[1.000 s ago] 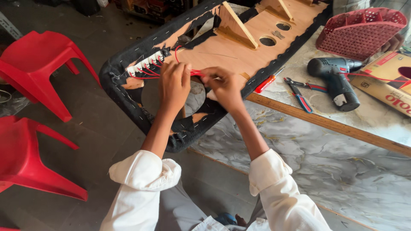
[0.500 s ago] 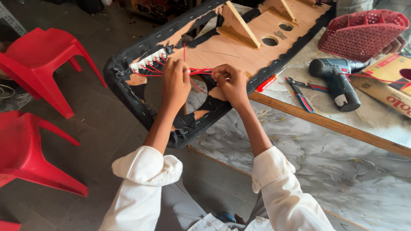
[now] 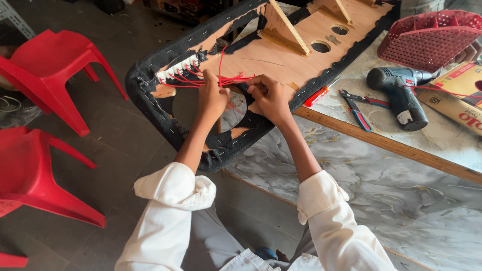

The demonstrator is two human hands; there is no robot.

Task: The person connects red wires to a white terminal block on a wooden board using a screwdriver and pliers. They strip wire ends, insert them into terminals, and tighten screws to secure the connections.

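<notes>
Grey concrete floor (image 3: 115, 125) ran under a marble-topped bench (image 3: 391, 185) with a wooden edge strip. Plywood panel (image 3: 281, 55), rimmed in black carpet, hung off the bench's near end; its far end was cut off by the frame top. Left hand (image 3: 212, 98) and right hand (image 3: 270, 96) were both pinched shut on a bundle of red wires (image 3: 228, 79) fanning from a white terminal strip (image 3: 175, 70) on the panel's left end. Fingertips were curled under, so the exact grip points were hidden. Behind the hands, a round cutout in the panel was partly covered. On the bench: red-handled screwdriver (image 3: 317, 95) just beside the panel edge, pliers (image 3: 357, 106), black cordless drill (image 3: 399, 95), red plastic basket (image 3: 427, 35) tipped on its side. Cardboard box (image 3: 459, 95) with red and white print sat at the right edge, cut off. Two red plastic chairs (image 3: 45, 75) stood at left, the lower one partly out of view.
</notes>
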